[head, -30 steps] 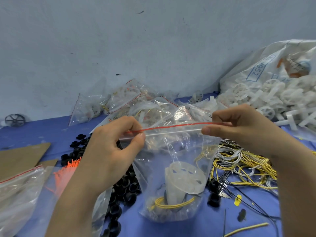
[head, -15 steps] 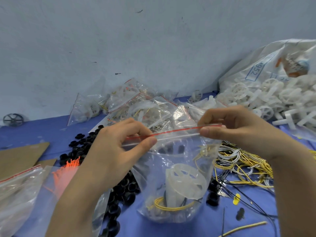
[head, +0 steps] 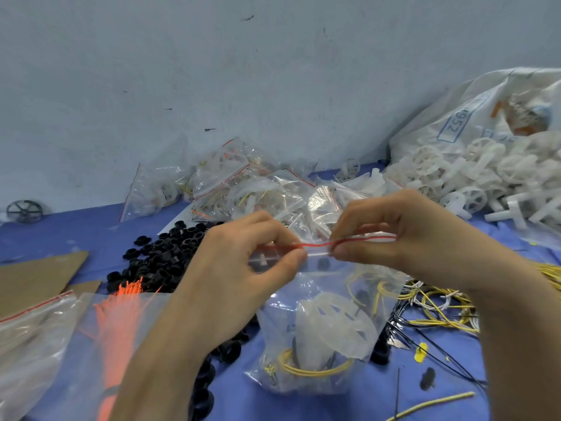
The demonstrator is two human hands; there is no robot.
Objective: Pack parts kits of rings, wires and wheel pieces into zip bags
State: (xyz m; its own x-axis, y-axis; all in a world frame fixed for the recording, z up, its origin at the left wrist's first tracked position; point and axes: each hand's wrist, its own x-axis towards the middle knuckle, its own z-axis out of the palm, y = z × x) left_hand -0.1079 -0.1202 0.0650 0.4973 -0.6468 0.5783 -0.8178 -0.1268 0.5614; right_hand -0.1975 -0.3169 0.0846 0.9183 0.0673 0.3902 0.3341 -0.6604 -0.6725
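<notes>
A clear zip bag (head: 315, 335) with a red strip along its top hangs in front of me above the blue table. Inside it lie a white wheel piece (head: 337, 323), a coil of yellow wire (head: 315, 370) and small dark parts. My left hand (head: 239, 268) pinches the zip strip between thumb and fingers at its left part. My right hand (head: 391, 235) pinches the same strip just to the right, and the two thumbs nearly meet. Black rings (head: 161, 259) lie heaped behind my left hand.
Filled zip bags (head: 252, 189) are piled against the wall. A big sack of white wheel pieces (head: 485, 174) lies at the right. Yellow, white and black wires (head: 440, 308) spread at the right. Orange ties in a bag (head: 118, 323), empty bags and cardboard (head: 36, 275) lie at the left.
Both hands have slid toward each other along the zip strip, so the gap between them has shrunk from the bag's full width to almost nothing.
</notes>
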